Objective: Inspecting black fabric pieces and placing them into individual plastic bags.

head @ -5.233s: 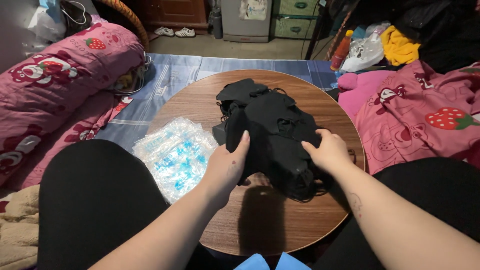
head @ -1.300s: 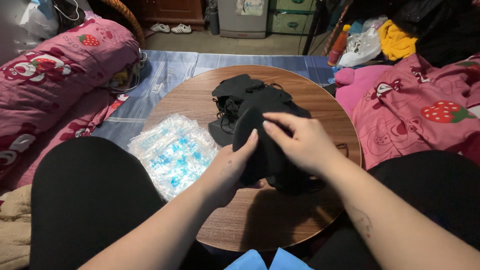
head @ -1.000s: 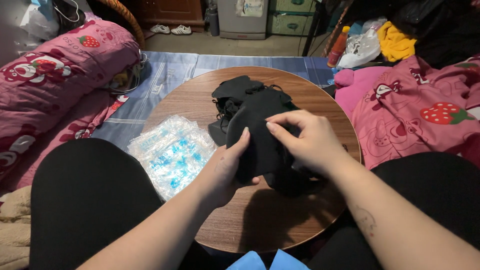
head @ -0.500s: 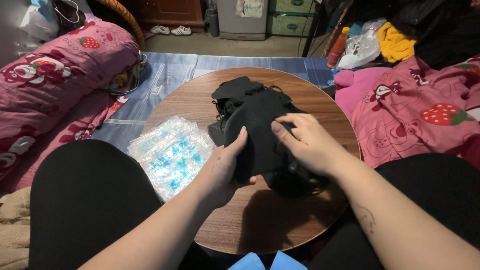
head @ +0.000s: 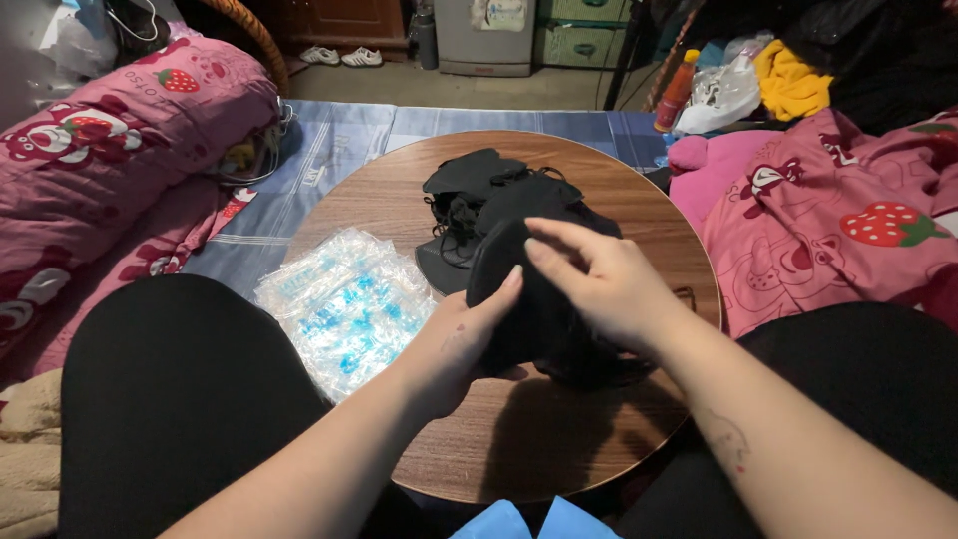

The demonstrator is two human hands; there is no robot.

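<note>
A heap of black face masks (head: 499,215) lies on a round wooden table (head: 389,200). My left hand (head: 461,344) grips the near-left side of a black mask (head: 519,299) held just above the tabletop. My right hand (head: 599,284) rests over the same mask from the right, fingers stretched across its top and pointing left. The mask's lower part is hidden behind both hands.
A stack of clear plastic bags with blue print (head: 344,304) lies on the table's left edge, over my left knee. Pink strawberry bedding (head: 110,140) lies left and pink bedding (head: 848,220) right. A blue mat (head: 339,130) covers the floor beyond. Blue packets (head: 529,521) sit at the near edge.
My right hand has slid from the heap's right side up onto the top of the held mask, moving left. My left hand stayed gripping the mask's left side.
</note>
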